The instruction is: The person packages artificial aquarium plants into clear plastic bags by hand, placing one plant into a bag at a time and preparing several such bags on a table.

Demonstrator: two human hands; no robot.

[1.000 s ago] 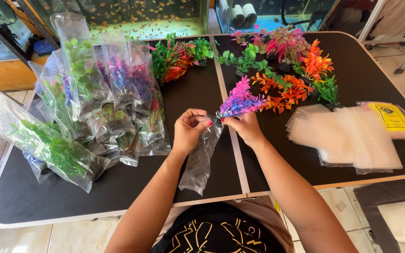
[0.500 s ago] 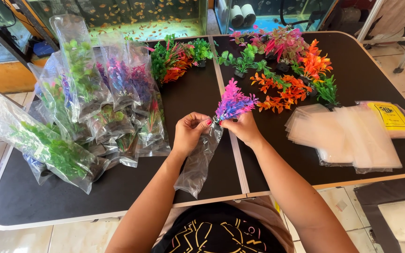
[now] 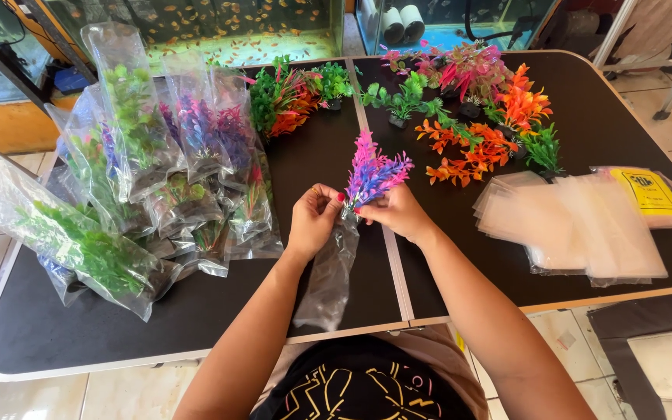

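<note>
Since half a second ago, we have tipped the pink-and-purple plastic plant (image 3: 375, 175) more upright over the mouth of the clear bag (image 3: 328, 272). At far left, a heap of already bagged plants (image 3: 130, 187) covers the tabletop (image 3: 219, 311); we cannot count them exactly. Our left hand (image 3: 313, 222) pinches the bag's mouth; our right hand (image 3: 398, 211) grips the plant's base, not yet in. Roughly ten loose plants (image 3: 468, 117) remain at far right, beside one stack of empty bags (image 3: 577, 225).
</note>
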